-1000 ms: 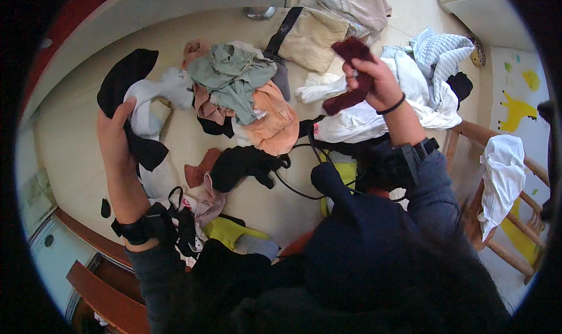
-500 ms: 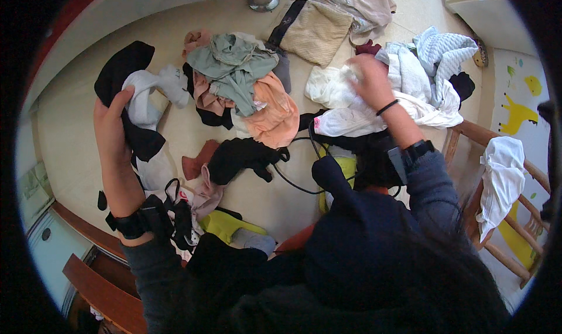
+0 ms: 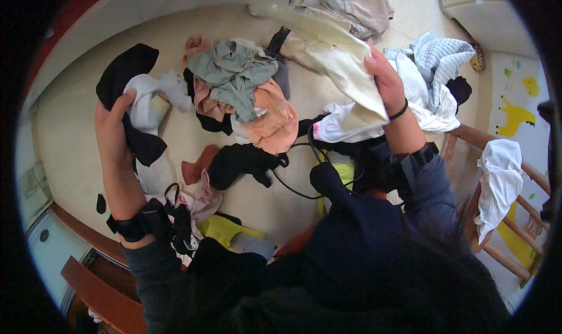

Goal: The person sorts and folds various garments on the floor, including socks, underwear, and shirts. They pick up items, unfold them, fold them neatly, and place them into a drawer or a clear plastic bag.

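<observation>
Pale floor (image 3: 64, 138): one heap of clothes (image 3: 206, 102), green garment (image 3: 228, 71) uppermost, orange garment (image 3: 274, 114) at its near side. Left hand (image 3: 114, 123), left of heap: fingers closed round one black cloth (image 3: 127, 68) and one white cloth (image 3: 142, 109). Right hand (image 3: 387, 82), right of heap: fingers gripping one cream cloth (image 3: 345, 59), extended leftward above the floor.

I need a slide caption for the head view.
Left hand holding a black cloth and a white cloth, right hand a cream cloth, above clothes on the floor.
</observation>
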Available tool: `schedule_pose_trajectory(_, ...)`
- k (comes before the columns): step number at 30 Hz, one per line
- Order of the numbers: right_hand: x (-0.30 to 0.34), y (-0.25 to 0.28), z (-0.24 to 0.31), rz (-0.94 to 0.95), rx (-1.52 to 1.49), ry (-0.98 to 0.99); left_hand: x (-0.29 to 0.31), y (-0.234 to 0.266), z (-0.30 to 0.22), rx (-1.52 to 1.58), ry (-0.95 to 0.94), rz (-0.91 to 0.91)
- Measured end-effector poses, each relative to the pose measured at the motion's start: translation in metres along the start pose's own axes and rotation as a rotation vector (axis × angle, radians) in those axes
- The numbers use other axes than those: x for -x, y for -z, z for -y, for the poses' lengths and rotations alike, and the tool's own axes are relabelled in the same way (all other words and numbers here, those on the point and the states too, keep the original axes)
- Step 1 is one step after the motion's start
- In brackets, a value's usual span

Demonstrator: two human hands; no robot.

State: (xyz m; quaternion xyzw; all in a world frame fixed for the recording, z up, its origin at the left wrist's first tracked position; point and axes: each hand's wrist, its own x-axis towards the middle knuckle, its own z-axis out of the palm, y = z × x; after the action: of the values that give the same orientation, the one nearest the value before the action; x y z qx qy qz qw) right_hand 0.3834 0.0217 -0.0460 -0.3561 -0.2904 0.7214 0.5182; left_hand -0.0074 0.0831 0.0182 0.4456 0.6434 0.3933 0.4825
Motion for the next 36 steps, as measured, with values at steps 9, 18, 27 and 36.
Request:
schedule_pose_trajectory(9,0.009,-0.007,0.002,0.135,-0.191,-0.052,0.000,0.003,0.005,0.036,-0.046,0.044)
schedule_pose_trajectory(18,0.015,-0.012,0.005,0.220,-0.159,-0.125,0.008,0.001,-0.001,0.173,-0.063,0.150)
schedule_pose_trajectory(27,0.017,0.002,0.002,0.287,-0.087,-0.204,0.019,-0.007,-0.001,0.229,-0.116,0.292)
schedule_pose_trajectory(36,0.018,0.017,-0.010,0.181,-0.072,-0.191,0.025,-0.005,0.000,0.229,-0.011,0.362)
